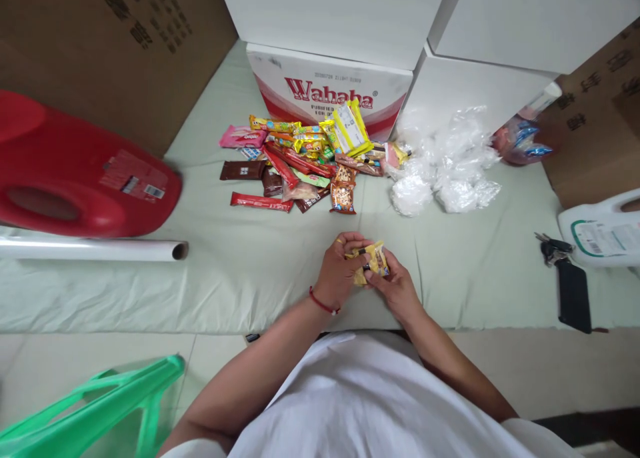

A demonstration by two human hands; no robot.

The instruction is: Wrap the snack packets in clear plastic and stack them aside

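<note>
A yellow snack packet (379,259) is held between both hands above the near part of the cloth-covered table (240,278). My left hand (339,268), with a red bracelet at the wrist, is closed on the packet's left side. On its right side my right hand (399,286) grips it, the thumb lying on the front. The fingers hide part of the wrapper. Beyond my hands lies a pile of wrapped snacks: a red stick packet (261,203), a chocolate-brown packet (243,171), a cookie packet (343,198) and a yellow packet (351,130) on top.
Behind the pile stands a Wahaha carton (330,85). Several clear plastic-wrapped bundles (413,193) lie to its right. At the left are a red jug (95,178) and a film roll (90,249). Keys (553,248), a black phone-like item (573,297) and a white bottle (605,231) sit right.
</note>
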